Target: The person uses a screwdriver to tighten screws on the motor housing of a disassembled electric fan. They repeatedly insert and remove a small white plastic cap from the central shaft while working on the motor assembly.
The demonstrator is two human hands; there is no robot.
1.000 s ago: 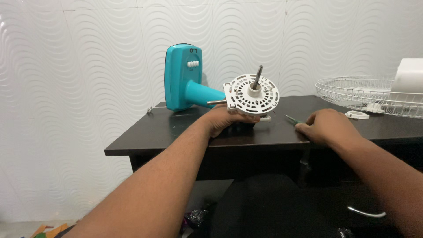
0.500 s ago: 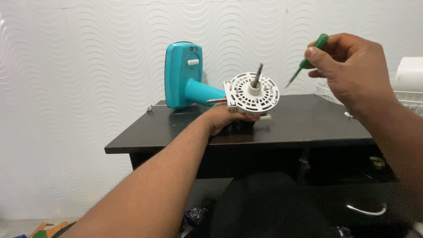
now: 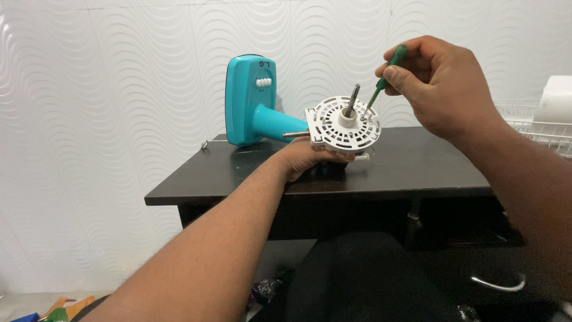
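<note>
A white round slotted fan motor cover point(image 3: 345, 126) with a metal shaft point(image 3: 352, 99) sticking up lies tilted on the dark table point(image 3: 417, 173). It joins a teal fan base point(image 3: 247, 101) lying on its side behind it. My left hand point(image 3: 310, 158) grips the motor body from below and in front. My right hand point(image 3: 438, 83) is raised above it, holding a green-handled screwdriver point(image 3: 386, 74) whose tip touches the cover just right of the shaft.
A white wire fan grille point(image 3: 533, 128) lies at the table's right end, with a white object point(image 3: 555, 101) above it. A wavy white wall stands close behind. A drawer with a metal handle point(image 3: 497, 285) sits below right. Small coloured items point(image 3: 59, 307) lie on the floor.
My right hand picked the screwdriver up off the table, lifted it, then brought it left and down until its tip met the motor cover. My left hand stayed on the motor.
</note>
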